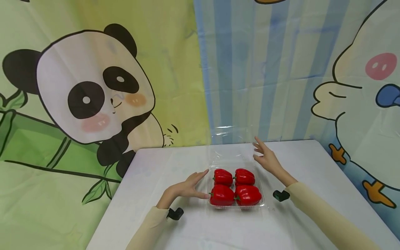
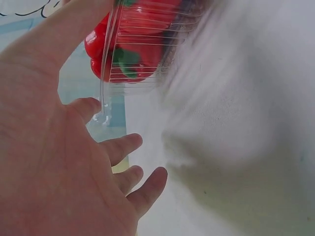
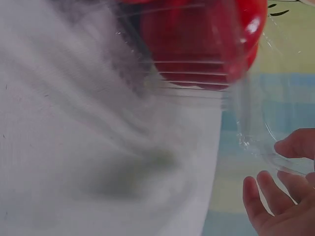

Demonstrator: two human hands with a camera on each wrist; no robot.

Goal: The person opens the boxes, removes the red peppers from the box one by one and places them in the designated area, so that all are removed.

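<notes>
Several red bell peppers [image 1: 247, 195] sit in two rows inside a clear plastic clamshell box [image 1: 229, 207]. Its see-through lid [image 1: 231, 156] stands raised at the back. My left hand [image 1: 185, 188] is at the box's left side, thumb and fingers spread; in the left wrist view the hand [image 2: 64, 142] has its fingers apart next to the ribbed wall. On the other side my right hand [image 1: 268, 159] is near the lid's right edge, fingers extended. In the right wrist view, the thumb of that hand [image 3: 290, 211] overlaps the clear lid edge.
The box stands on a white-covered table [image 1: 187, 225]. Behind the table hangs a printed curtain [image 1: 175, 69] with a panda and other cartoon figures. A small black camera mount [image 1: 175, 214] sits on the left wrist, another mount [image 1: 281, 195] on the right.
</notes>
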